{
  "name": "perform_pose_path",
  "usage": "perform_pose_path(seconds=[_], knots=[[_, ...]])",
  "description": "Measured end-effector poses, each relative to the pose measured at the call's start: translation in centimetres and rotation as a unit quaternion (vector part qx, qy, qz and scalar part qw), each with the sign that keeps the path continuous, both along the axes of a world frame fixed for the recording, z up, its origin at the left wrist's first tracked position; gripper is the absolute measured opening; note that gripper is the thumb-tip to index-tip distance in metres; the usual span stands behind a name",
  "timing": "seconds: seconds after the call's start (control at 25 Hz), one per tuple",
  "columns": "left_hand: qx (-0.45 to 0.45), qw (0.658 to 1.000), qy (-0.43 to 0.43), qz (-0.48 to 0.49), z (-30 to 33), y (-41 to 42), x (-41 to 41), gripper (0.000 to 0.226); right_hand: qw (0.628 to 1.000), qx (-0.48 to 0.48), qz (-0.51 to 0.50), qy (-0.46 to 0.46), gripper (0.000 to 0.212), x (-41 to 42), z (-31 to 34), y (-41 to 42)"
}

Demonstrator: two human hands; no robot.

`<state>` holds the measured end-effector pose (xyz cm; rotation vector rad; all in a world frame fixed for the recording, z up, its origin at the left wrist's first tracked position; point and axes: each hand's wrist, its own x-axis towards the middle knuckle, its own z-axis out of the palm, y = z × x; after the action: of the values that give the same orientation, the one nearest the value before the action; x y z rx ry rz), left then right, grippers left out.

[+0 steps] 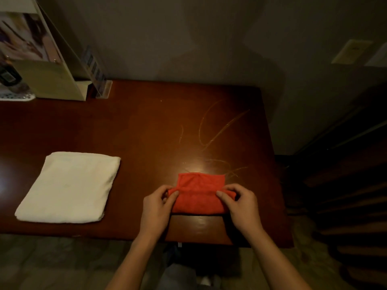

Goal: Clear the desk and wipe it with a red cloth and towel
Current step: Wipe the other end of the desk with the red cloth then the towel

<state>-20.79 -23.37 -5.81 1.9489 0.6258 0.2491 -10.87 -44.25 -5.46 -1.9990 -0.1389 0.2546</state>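
A red cloth [200, 193] lies partly folded on the dark wooden desk [146, 126], near its front edge at the right. My left hand [158, 206] pinches the cloth's left end and my right hand [240, 204] pinches its right end, along a fold line. A folded white towel [67, 187] lies flat on the desk to the left, apart from both hands. Thin wet streaks [213, 126] shine on the desk surface behind the cloth.
A cream upright stand with a picture [41, 59] and a clear acrylic holder [98, 78] stand at the desk's back left by the wall. A dark wooden chair or rail [345, 185] is to the right of the desk. Patterned floor lies below.
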Motion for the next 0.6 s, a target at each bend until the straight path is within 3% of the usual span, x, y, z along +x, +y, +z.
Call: perform_pose_path(seconds=[0.16,0.24,0.32,0.4,0.6], knots=[[0.088,0.996,-0.016,0.024,0.6,0.1,3.5,0.013,0.998,-0.026,-0.035,-0.046,0.008,2.2,0.5,1.8],[0.132,0.991,0.018,0.02,0.4,0.0,4.5,0.03,0.994,-0.084,-0.027,-0.064,0.02,2.5,0.3,2.0],[0.252,0.967,0.031,-0.024,-0.4,-0.7,4.3,0.036,0.978,-0.171,0.01,-0.123,0.036,1.9,-0.4,2.0],[0.333,0.938,0.018,-0.099,-1.6,-2.1,3.3,0.033,0.955,-0.221,0.073,-0.183,0.038,0.3,-1.3,2.4],[0.355,0.921,0.066,-0.148,-3.7,-4.2,2.8,0.047,0.926,-0.299,0.128,-0.193,0.046,-2.2,-3.7,4.3]])
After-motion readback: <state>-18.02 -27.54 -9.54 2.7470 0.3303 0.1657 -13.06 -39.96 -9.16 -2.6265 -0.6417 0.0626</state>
